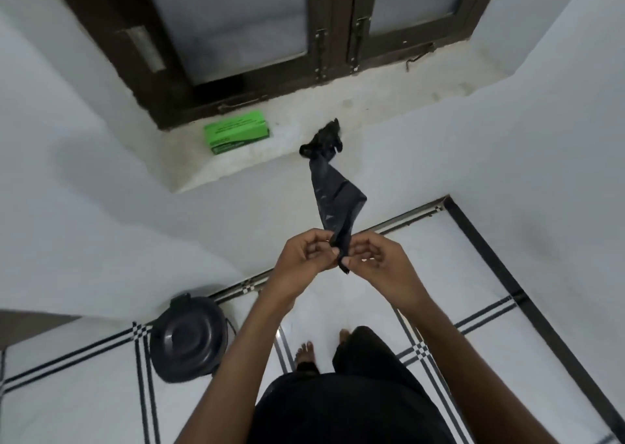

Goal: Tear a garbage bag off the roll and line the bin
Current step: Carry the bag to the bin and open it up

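- Together, left hand and right hand pinch the garbage bag between closed fingertips.
- Its strip runs up to the roll on the sill.

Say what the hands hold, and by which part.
Both the left hand and right hand pinch the near end of the black garbage bag.

Home room: tiled floor, window

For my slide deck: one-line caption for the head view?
Both hands pinch a black garbage bag trailing from the roll on the windowsill; bin waits below.
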### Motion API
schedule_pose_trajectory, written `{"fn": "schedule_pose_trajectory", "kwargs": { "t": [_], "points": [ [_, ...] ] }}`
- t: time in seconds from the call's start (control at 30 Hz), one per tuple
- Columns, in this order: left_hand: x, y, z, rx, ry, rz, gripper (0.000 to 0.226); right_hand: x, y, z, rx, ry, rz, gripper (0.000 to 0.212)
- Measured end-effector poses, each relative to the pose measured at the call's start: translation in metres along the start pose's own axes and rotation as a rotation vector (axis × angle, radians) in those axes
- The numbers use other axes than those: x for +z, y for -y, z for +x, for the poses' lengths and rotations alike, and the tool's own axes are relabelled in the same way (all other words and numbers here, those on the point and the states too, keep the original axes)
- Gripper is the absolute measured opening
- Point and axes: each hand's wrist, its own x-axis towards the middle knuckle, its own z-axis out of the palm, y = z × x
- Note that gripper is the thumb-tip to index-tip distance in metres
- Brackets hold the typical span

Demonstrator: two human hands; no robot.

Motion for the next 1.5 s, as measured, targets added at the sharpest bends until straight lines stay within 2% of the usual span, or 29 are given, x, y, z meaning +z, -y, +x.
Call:
{"fn": "schedule_pose_trajectory", "kwargs": {
  "t": [0.2, 0.33, 0.43, 0.5, 0.6, 0.67, 0.7, 0.77, 0.8, 0.87, 0.93, 0.97, 1.03, 1.07, 1.17, 1.23, 1.33, 1.4, 1.5],
  "points": [
    [-0.015, 0.038, -0.078, -0.017, -0.174, 0.016, 0.017, 0.038, -0.019, -0.054, 0.027, 0.034, -0.057, 0.017],
    [-0.026, 0.069, -0.126, -0.066, -0.343, 0.120, 0.013, 0.056, -0.025, -0.084, 0.083, 0.014, 0.052, 0.020],
    [-0.026, 0.088, -0.168, -0.121, -0.455, 0.160, 0.010, 0.075, -0.030, -0.109, 0.152, 0.014, 0.150, 0.010],
    [-0.024, 0.097, -0.196, -0.169, -0.514, 0.086, 0.012, 0.095, -0.036, -0.128, 0.312, 0.005, 0.378, 0.007],
    [-0.026, 0.103, -0.238, -0.186, -0.575, -0.207, 0.014, 0.127, -0.039, -0.158, 0.602, 0.012, 0.744, 0.015],
    [-0.033, 0.108, -0.254, -0.170, -0.603, -0.438, 0.009, 0.145, -0.040, -0.172, 0.732, 0.039, 0.760, 0.017],
    [-0.039, 0.113, -0.263, -0.161, -0.631, -0.490, 0.008, 0.154, -0.040, -0.180, 0.741, 0.049, 0.671, 0.015],
    [-0.047, 0.120, -0.277, -0.160, -0.664, -0.462, 0.011, 0.169, -0.040, -0.195, 0.639, 0.003, 0.410, 0.010],
    [-0.052, 0.123, -0.284, -0.164, -0.666, -0.419, 0.016, 0.176, -0.039, -0.203, 0.525, -0.036, 0.264, 0.021],
    [-0.064, 0.129, -0.297, -0.166, -0.675, -0.327, 0.020, 0.181, -0.031, -0.214, 0.139, -0.063, -0.107, 0.048],
    [-0.080, 0.132, -0.310, -0.133, -0.674, -0.255, 0.020, 0.188, -0.020, -0.211, -0.308, 0.076, -0.446, 0.056],
    [-0.091, 0.133, -0.316, -0.123, -0.668, -0.239, 0.020, 0.196, -0.013, -0.207, -0.431, 0.205, -0.546, 0.050],
    [-0.118, 0.138, -0.332, -0.113, -0.659, -0.242, 0.019, 0.224, 0.001, -0.204, -0.508, 0.458, -0.718, 0.032],
    [-0.129, 0.140, -0.338, -0.110, -0.654, -0.252, 0.019, 0.237, 0.003, -0.204, -0.538, 0.515, -0.795, 0.024],
    [-0.167, 0.144, -0.356, -0.118, -0.701, -0.332, 0.017, 0.276, 0.004, -0.208, -0.505, 0.508, -0.797, 0.008],
    [-0.197, 0.149, -0.373, -0.137, -0.773, -0.434, 0.015, 0.303, 0.003, -0.212, -0.446, 0.442, -0.759, 0.014],
    [-0.231, 0.157, -0.393, -0.151, -0.820, -0.531, 0.015, 0.339, 0.005, -0.219, -0.562, 0.398, -0.792, 0.025],
    [-0.244, 0.160, -0.399, -0.151, -0.846, -0.607, 0.016, 0.356, 0.010, -0.228, -0.577, 0.430, -0.743, 0.026],
    [-0.253, 0.159, -0.396, -0.150, -0.906, -0.689, 0.013, 0.368, 0.014, -0.242, -0.504, 0.550, -0.667, 0.031]
  ]
}}
